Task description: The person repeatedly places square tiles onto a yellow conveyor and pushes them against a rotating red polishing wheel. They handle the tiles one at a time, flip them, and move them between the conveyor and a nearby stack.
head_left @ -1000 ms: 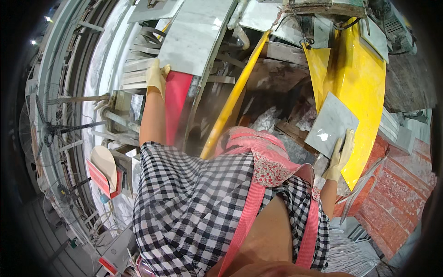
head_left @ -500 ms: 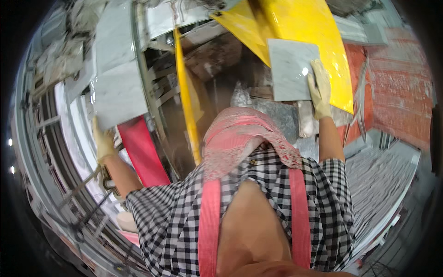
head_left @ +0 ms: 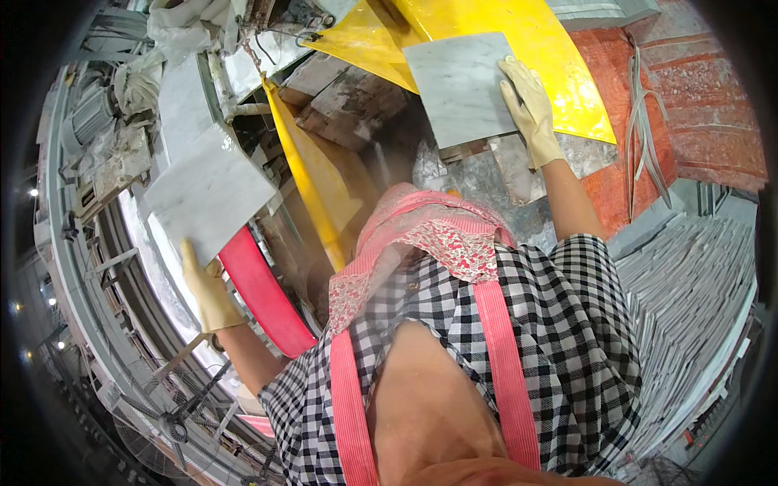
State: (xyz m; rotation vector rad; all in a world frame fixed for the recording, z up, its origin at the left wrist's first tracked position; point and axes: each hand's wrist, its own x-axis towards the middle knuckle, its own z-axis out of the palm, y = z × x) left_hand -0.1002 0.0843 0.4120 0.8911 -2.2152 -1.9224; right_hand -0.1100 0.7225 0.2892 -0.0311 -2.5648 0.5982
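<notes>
A grey-white marble tile (head_left: 215, 190) at the left is in my gloved left hand (head_left: 209, 296), fingers closed at its near edge. It sits askew over a long pale grey surface (head_left: 185, 97). My gloved right hand (head_left: 531, 105) grips the right edge of a second grey veined tile (head_left: 458, 89). That tile overlaps a glossy yellow sheet (head_left: 559, 73), with its near edge above wet grey blocks (head_left: 482, 190). The undersides of both tiles, and any fingers beneath them, are hidden.
A yellow flap (head_left: 304, 170) hangs between the tiles, beside a red panel (head_left: 263, 292). Orange sheeting (head_left: 604, 93) with loose straps lies to the right, above stacked thin slabs (head_left: 689, 308). A motor (head_left: 89, 117) and a fan (head_left: 172, 425) stand at the left.
The left tile has turned and shifted askew from the pale surface behind it, with my left hand at its edge. The view has swung; my right hand stays at its tile's right edge.
</notes>
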